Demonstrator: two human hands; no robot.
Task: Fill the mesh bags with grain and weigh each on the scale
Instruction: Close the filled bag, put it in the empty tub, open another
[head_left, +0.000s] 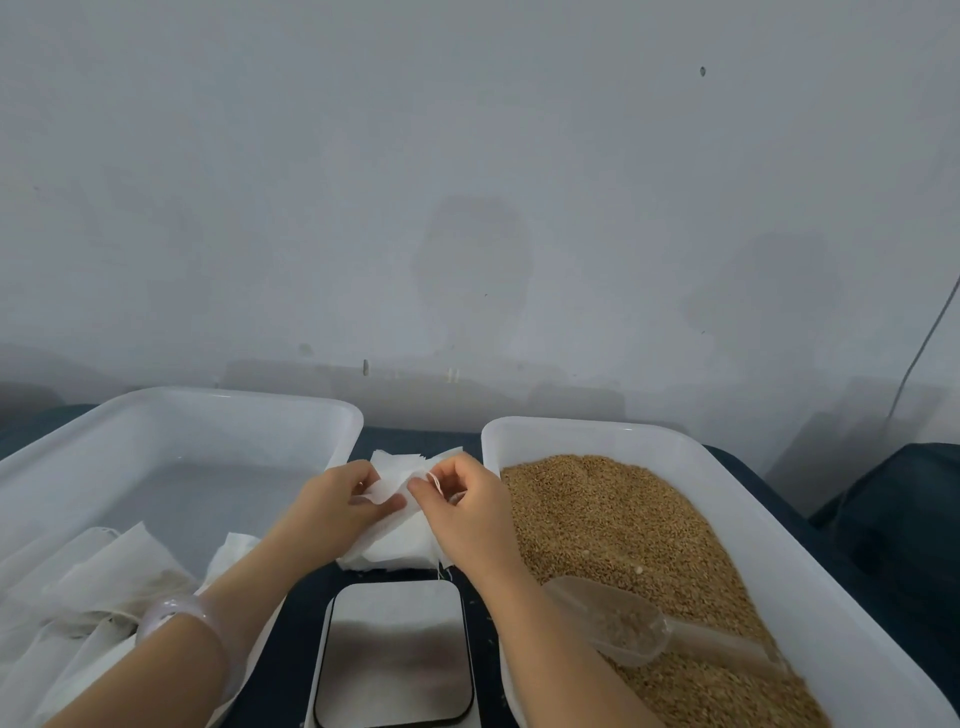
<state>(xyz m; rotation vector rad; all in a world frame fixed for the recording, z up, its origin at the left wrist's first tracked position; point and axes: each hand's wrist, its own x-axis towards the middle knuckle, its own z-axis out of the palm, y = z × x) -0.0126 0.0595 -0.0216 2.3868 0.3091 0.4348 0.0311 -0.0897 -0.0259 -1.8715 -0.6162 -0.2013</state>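
Mesh bag (387, 491), pinched by left hand (332, 501) and right hand (465, 501) — over bag stack (400, 545)

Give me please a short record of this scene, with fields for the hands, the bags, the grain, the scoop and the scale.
left hand: pinches the top bag of the stack
right hand: pinches the same bag
stack: white, between the two tubs, behind the scale
grain: in the right tub
scoop: clear, lies on the grain, some grain inside
scale: no bag on it
left tub: loose bags at its near end
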